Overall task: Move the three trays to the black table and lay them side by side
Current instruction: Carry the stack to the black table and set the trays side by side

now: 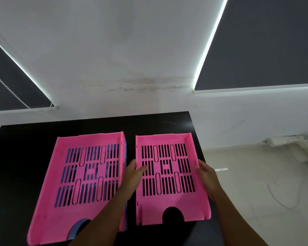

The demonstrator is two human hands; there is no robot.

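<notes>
Hold: left hand (134, 172) and right hand (205, 172) each pinching a side wall of right pink tray (169, 176), squaring it beside left pink tray (82, 183) | left tray stacked on blue tray (125, 150), probably third | black counter (25, 157), white wall (123, 50), blinds (265, 41).

White wall (114, 50), the landmark: faint grey smudges low on it. Dark grey roller blind (267, 43) at the wall's right, bright light along its edge. Second dark roller blind (9, 86) at the wall's left, with beaded pull cord (5, 86). Pale glossy floor (256, 183) below the wall, right side.
</notes>
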